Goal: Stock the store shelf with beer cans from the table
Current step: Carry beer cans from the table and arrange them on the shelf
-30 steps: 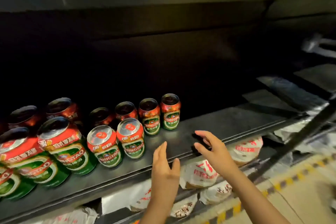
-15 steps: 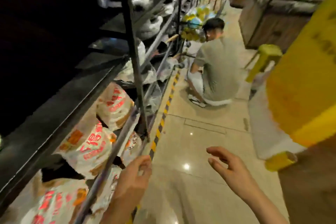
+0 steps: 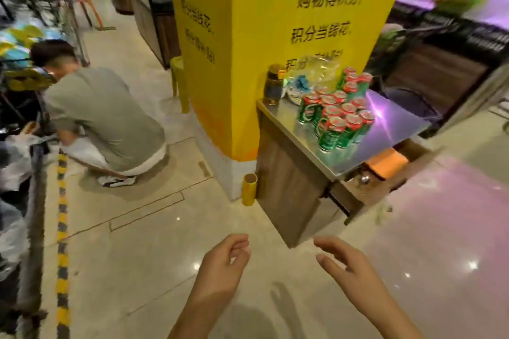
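L hand [image 3: 221, 264] at 6 o'clock, fingers loosely curled, holding nothing. R hand [image 3: 348, 264] beside it, fingers spread, relaxed. Cans [image 3: 337, 113] clustered on table [image 3: 391, 129] at 1 o'clock, approx a dozen, blurry. Crouching person [image 3: 107, 118] at 10.

Glossy beige tile floor [image 3: 143, 242] — a yellow pillar [image 3: 275, 36] (black lettering) rises beside a wood-sided counter [image 3: 286, 187].

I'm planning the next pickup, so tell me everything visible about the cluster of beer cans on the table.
The beer cans are green with red tops and red-and-white labels, standing upright and packed close together on the metal table top, beside the yellow pillar. A few at the back look stacked higher. Neither hand touches them.
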A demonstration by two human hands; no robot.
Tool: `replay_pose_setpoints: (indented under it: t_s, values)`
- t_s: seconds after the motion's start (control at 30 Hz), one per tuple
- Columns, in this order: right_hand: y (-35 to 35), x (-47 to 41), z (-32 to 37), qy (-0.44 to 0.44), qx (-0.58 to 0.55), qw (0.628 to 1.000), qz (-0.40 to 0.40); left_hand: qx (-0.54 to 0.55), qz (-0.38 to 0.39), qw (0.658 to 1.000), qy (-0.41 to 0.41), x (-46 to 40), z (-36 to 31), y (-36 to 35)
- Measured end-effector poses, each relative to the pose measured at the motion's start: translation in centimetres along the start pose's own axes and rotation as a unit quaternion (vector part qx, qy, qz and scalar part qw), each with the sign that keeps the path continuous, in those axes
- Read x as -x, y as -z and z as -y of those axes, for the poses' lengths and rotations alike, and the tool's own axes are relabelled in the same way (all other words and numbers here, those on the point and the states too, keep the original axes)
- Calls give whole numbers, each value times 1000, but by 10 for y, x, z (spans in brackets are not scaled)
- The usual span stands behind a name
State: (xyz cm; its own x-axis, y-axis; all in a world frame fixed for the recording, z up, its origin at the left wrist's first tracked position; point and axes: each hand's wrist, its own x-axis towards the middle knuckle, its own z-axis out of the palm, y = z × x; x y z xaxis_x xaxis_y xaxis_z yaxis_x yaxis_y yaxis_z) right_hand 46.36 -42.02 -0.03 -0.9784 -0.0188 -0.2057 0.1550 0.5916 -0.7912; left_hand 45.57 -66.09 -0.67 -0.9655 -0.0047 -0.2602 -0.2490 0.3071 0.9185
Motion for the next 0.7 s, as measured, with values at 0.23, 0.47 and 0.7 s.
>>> replay_pose_setpoints:
  t_s: [0.23, 0.47, 0.7]
  values:
    - [101, 7, -80, -84, -33, 992, -88, -40, 150, 988, -12, -49, -59, -126]
    - [148, -59, -110, -90, -72, 988, -103, -19, 145, 989, 6, -128, -79, -173]
    - [216, -155, -119, -75, -42, 993, -85, -63, 113, 992, -16, -237, -117, -218]
